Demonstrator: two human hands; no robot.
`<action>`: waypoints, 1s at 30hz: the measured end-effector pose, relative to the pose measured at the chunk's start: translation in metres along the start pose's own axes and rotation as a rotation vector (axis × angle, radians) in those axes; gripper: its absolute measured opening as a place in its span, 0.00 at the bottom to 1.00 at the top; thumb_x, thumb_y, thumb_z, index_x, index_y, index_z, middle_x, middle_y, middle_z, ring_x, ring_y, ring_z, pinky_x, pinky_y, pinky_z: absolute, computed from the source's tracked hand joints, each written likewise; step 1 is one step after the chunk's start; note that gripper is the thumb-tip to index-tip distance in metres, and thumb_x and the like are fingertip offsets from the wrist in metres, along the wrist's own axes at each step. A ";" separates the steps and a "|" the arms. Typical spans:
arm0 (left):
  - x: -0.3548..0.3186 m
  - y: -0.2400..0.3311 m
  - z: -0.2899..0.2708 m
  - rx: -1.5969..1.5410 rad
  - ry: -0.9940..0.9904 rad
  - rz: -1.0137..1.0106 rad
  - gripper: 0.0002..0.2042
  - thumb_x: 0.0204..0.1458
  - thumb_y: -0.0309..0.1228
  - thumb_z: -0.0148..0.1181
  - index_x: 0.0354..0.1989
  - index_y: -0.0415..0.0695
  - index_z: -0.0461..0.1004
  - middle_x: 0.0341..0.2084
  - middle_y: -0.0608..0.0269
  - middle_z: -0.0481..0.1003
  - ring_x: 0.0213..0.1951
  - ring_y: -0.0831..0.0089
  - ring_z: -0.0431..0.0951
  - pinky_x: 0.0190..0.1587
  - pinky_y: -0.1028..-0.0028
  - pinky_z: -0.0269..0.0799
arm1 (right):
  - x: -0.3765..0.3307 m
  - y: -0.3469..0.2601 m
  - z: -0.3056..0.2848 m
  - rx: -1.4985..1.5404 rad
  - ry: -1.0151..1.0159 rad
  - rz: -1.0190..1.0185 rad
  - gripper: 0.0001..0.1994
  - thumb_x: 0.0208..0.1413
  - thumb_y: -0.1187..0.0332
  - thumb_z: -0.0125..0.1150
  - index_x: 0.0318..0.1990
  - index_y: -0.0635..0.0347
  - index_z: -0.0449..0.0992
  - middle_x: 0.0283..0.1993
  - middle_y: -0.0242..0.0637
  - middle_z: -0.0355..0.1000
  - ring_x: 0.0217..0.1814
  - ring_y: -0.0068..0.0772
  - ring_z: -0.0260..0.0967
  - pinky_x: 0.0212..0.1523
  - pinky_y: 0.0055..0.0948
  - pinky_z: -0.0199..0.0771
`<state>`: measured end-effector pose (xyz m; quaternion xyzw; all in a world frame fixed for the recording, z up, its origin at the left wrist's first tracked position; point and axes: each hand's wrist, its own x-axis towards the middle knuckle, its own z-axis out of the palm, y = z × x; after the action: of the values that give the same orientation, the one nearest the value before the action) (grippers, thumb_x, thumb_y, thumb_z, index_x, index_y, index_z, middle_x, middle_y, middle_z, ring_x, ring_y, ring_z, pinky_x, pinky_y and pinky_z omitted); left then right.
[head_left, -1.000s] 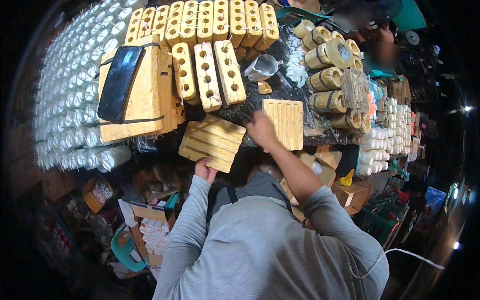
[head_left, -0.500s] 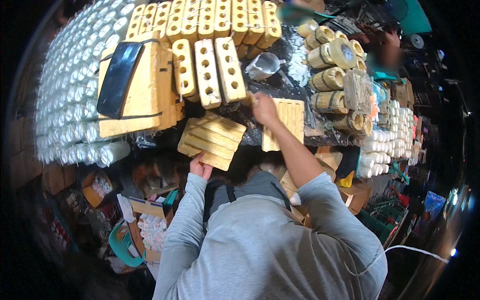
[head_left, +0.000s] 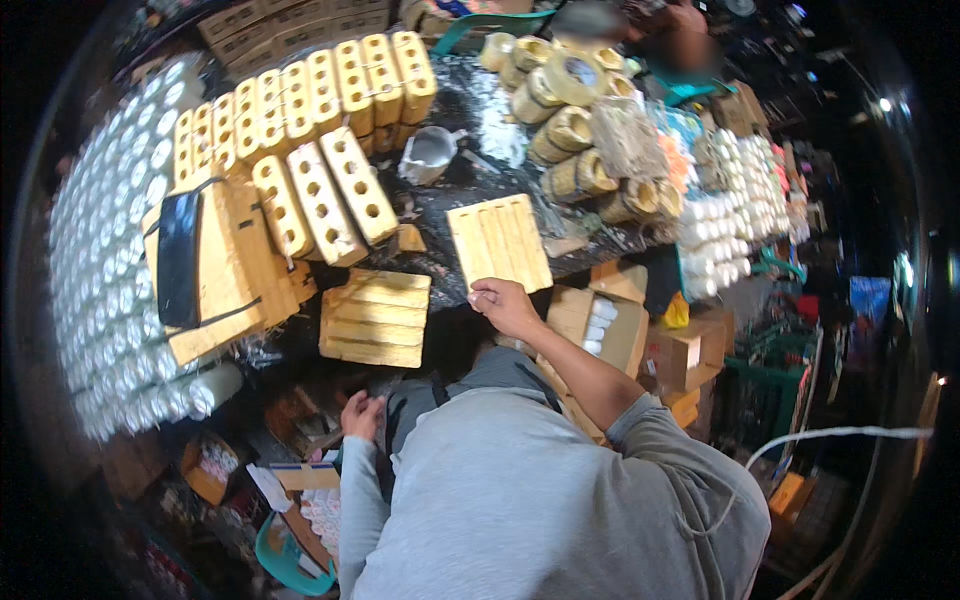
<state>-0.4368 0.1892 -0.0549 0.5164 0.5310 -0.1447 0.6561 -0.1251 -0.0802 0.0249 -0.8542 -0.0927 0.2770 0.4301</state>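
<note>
Block [head_left: 375, 318] released, left hand [head_left: 361, 414] drawn away

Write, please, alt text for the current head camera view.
A person's right hand is at the near edge of a grooved yellow block on a dark bench; the left hand, open, is apart from a second grooved block. Around are holed yellow blocks, a metal cup and a black phone.
</note>
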 end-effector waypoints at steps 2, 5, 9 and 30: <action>-0.006 -0.003 -0.016 0.098 -0.006 0.071 0.32 0.53 0.32 0.75 0.65 0.32 0.69 0.45 0.53 0.82 0.39 0.68 0.82 0.35 0.69 0.80 | -0.021 0.032 -0.025 0.062 0.124 0.069 0.18 0.63 0.63 0.68 0.53 0.68 0.81 0.43 0.44 0.83 0.39 0.34 0.81 0.43 0.32 0.81; 0.004 0.008 -0.022 0.122 -0.040 0.086 0.31 0.52 0.31 0.75 0.62 0.31 0.71 0.43 0.50 0.83 0.39 0.68 0.83 0.38 0.68 0.81 | -0.038 0.084 -0.083 0.174 0.414 0.162 0.12 0.65 0.69 0.68 0.51 0.66 0.81 0.39 0.37 0.82 0.33 0.26 0.79 0.34 0.28 0.81; 0.015 0.029 -0.009 0.349 -0.048 0.259 0.31 0.50 0.33 0.76 0.61 0.30 0.74 0.47 0.44 0.82 0.45 0.61 0.84 0.50 0.66 0.80 | -0.028 0.141 -0.186 0.519 0.827 0.275 0.06 0.66 0.75 0.57 0.43 0.61 0.82 0.30 0.30 0.76 0.27 0.23 0.73 0.27 0.26 0.74; -0.130 0.080 0.084 0.702 -0.063 0.676 0.28 0.51 0.33 0.72 0.60 0.32 0.75 0.51 0.40 0.80 0.47 0.52 0.83 0.52 0.60 0.80 | -0.095 0.198 -0.207 -0.051 0.908 -0.065 0.09 0.63 0.65 0.67 0.36 0.62 0.83 0.30 0.39 0.80 0.31 0.30 0.76 0.36 0.36 0.75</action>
<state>-0.3824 0.1069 0.0887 0.8454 0.2325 -0.1095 0.4683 -0.1054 -0.3808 0.0055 -0.8961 0.0717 -0.1417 0.4146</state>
